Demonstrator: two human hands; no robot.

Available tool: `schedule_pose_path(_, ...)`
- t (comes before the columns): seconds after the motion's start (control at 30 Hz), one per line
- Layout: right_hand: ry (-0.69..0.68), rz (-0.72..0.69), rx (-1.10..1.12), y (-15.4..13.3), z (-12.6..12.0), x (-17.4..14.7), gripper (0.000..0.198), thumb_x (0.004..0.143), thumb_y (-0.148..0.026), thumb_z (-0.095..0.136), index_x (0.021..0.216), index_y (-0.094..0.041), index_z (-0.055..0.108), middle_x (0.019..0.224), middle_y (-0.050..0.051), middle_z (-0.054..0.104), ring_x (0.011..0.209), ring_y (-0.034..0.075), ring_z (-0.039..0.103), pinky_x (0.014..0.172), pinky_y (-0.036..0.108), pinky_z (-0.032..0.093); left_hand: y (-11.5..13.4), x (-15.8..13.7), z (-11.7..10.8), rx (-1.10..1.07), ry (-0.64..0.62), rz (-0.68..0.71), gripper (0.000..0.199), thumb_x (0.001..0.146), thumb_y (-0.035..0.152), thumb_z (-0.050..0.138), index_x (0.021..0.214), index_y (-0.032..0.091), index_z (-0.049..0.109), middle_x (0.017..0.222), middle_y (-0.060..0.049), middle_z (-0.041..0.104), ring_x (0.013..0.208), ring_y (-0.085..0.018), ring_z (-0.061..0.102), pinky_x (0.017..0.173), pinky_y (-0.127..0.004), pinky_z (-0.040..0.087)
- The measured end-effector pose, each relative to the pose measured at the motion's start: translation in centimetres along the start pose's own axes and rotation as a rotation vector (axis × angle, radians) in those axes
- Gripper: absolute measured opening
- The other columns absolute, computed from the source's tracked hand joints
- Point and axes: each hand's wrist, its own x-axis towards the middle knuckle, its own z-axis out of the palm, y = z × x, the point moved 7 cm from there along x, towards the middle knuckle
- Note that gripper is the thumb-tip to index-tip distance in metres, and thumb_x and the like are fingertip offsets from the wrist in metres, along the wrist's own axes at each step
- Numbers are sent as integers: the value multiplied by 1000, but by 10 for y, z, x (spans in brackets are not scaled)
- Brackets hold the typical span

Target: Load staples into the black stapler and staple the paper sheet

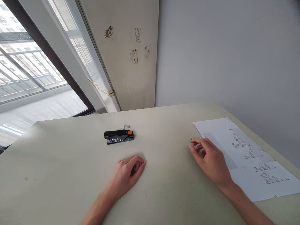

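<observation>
A black stapler [119, 136] with an orange square on its top lies on its base on the table. Right behind it are small grey staple strips [127, 126]. My left hand [131, 170] rests on the tabletop in front of the stapler, fingers curled and thumb against the index finger; nothing shows in it. On the right, my right hand [208, 159] is in a pinch by the left edge of a printed sheet of paper [248, 156]. A tiny dark piece [191, 139] shows at its fingertips, too small to name.
The pale table [164, 193] reaches back to a grey wall [222, 53] and a cream panel [133, 78] with peeled brown patches. A glass window [35, 75] with a dark frame stands at the left. Small marks dot the tabletop.
</observation>
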Motion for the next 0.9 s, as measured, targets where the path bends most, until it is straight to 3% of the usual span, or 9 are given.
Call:
schedule_pose_path(0.23,57,105,-260,23,-10,5,42,99,-62,49,111,-24,64,112,11,68,71,22,67,50,32,45,2,0,-1,-2,13,9,22,105,32,49,89,22,61,65,6,52,55,-10,43,56,-23,37)
schedule_pose_path(0.57,-9,133,-264,30,-2,3,42,101,-61,45,101,-26,69,115,8,71,70,22,69,55,34,46,1,-2,-1,-3,0,-5,20,104,31,50,90,23,61,66,6,53,55,-10,45,57,-23,36)
schedule_pose_path(0.73,44,125,-164,42,-16,13,45,98,-63,50,97,-23,72,116,11,73,75,23,71,65,38,52,3,-2,-2,0,3,-6,21,104,31,50,89,23,61,66,5,54,55,-11,45,57,-23,36)
schedule_pose_path(0.8,82,180,-124,55,-30,19,46,94,-64,54,97,-23,75,117,13,74,80,26,71,73,40,53,3,-1,-2,2,2,-7,21,104,31,50,89,23,62,66,5,54,55,-11,44,57,-23,36)
schedule_pose_path(0.9,85,422,-40,84,-44,22,48,87,-66,63,100,-23,78,106,13,77,84,31,71,73,43,52,3,-1,-2,6,10,-3,22,104,31,49,88,23,62,66,5,54,55,-11,44,56,-23,36)
